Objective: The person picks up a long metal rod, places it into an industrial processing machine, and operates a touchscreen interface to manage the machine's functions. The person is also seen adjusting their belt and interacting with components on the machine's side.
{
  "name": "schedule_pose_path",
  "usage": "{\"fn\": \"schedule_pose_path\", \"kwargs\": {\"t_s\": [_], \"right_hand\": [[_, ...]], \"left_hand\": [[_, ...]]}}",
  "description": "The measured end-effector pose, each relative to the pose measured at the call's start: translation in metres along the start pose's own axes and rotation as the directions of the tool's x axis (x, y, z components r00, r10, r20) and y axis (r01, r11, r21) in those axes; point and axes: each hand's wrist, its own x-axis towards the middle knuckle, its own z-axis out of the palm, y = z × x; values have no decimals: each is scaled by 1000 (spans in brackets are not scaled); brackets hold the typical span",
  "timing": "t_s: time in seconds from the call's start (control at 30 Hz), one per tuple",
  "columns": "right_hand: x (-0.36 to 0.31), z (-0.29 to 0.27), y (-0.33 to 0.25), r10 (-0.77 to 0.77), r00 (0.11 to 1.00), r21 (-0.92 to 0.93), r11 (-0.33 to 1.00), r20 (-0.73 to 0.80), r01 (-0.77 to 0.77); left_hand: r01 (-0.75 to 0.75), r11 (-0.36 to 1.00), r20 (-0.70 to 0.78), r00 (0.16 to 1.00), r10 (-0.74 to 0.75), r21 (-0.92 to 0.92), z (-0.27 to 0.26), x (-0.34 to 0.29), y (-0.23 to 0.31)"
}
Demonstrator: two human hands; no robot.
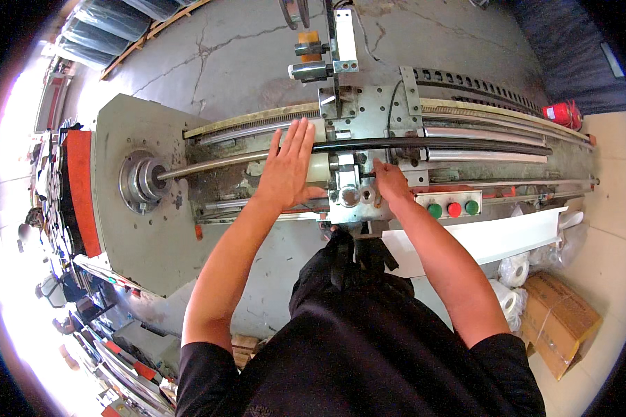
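A long metal machine bed (pixel 146 236) lies across the view, with a steel shaft (pixel 209 165) running from a round chuck (pixel 140 179) at its left end. My left hand (pixel 289 167) rests flat, fingers spread, on the shaft and a black tube (pixel 466 144) where they meet the carriage (pixel 351 181). My right hand (pixel 391 182) grips a small black handle on the carriage's right side. Beside it sits a control box (pixel 452 207) with two green buttons and a red one.
A white sheet (pixel 487 240) leans at the machine's front. Cardboard box (pixel 560 320) and white rolls (pixel 511 278) lie on the floor at right. A red fire extinguisher (pixel 562 112) lies beyond the bed. Wrapped pallets (pixel 111 28) stand at far left on cracked concrete.
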Motion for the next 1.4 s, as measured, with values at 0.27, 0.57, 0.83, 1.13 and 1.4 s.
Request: {"fn": "schedule_pose_path", "kwargs": {"t_s": [0.27, 0.57, 0.83, 1.13, 1.4], "right_hand": [[3, 7, 6, -61, 989, 73, 995, -138, 71], [-6, 3, 1, -53, 994, 107, 992, -101, 64], [0, 6, 5, -53, 991, 80, 995, -123, 63], [7, 41, 24, -250, 833, 265, 869, -494, 418], [21, 43, 30, -245, 846, 380, 810, -473, 447]], "left_hand": [[16, 1000, 76, 997, -17, 12, 6, 17, 0], [-9, 973, -108, 994, -16, -231, -16, 27, -19], [76, 987, 181, 982, -50, -138, -2, 19, -7], [136, 953, 82, 990, -118, -269, -11, 9, -24], [102, 936, -9, 994, -111, -336, -11, 0, -22]]}}
